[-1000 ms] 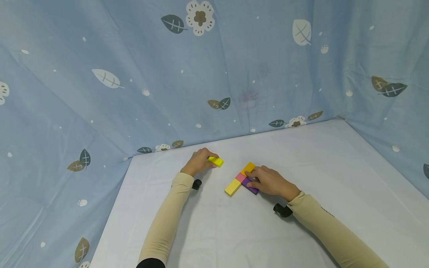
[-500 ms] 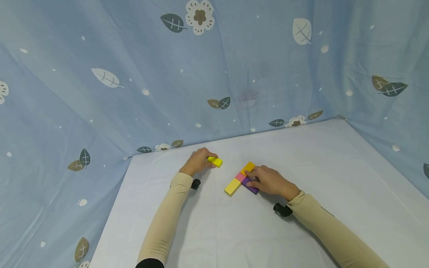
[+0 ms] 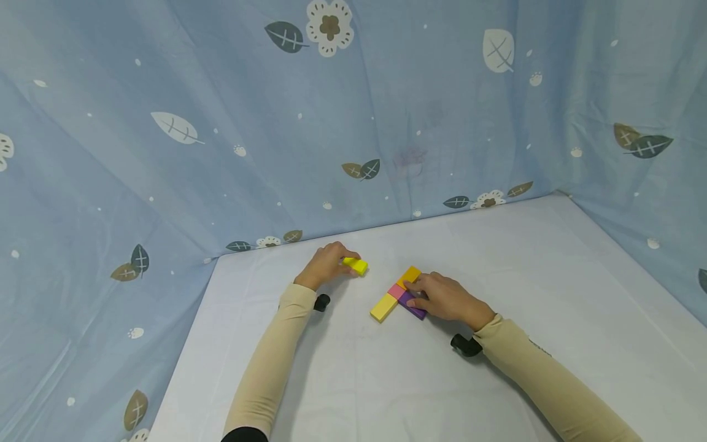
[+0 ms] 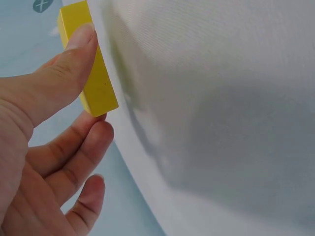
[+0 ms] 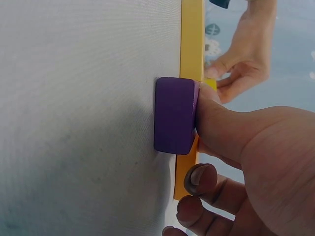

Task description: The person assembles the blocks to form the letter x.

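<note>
My left hand [image 3: 329, 264] pinches a bright yellow rectangular block [image 3: 358, 266] between thumb and fingers, a little above the white table. The left wrist view shows the thumb across the face of that block [image 4: 101, 88]. To the right, my right hand [image 3: 446, 298] holds a purple block [image 5: 174, 115], its thumb on top and its index finger by the far side. The purple block meets a small pink block [image 3: 395, 291]. In line with the pink one lie an orange block [image 3: 409, 276] behind and a pale yellow block [image 3: 383, 308] in front. The right fingers partly cover the orange and purple blocks.
A white cloth [image 3: 353, 368] covers the table. Blue patterned curtain [image 3: 309, 184] hangs along the back and both sides. Each wrist carries a small black camera, the left one [image 3: 322, 302] and the right one [image 3: 466, 345], close to the tabletop.
Hardly anything differs. My left hand keeps the yellow block in nearly the same spot, its forearm shifting very slightly left. My right hand and the joined blocks stay put.
</note>
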{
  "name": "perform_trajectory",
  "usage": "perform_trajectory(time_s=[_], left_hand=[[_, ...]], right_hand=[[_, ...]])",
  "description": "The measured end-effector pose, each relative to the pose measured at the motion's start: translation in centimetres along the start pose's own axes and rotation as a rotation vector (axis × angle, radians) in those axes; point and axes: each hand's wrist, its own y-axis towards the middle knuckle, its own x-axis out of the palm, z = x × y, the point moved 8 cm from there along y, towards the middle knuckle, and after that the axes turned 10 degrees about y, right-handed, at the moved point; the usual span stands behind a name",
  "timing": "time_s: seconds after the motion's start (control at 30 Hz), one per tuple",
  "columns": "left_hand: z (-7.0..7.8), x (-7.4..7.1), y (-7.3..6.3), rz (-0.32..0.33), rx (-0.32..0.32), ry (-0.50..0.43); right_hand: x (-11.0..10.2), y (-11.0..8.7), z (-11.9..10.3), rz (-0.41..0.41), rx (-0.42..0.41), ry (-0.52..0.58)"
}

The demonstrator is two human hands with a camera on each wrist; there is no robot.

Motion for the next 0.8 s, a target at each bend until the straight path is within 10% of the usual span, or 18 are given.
perform_trajectory(time_s=[0.8], left_hand=[[1.7, -0.6, -0.4, -0.005, 0.070, 0.024]], right_hand=[[0.3, 0.4, 0.4, -0.014, 0.025, 0.008]])
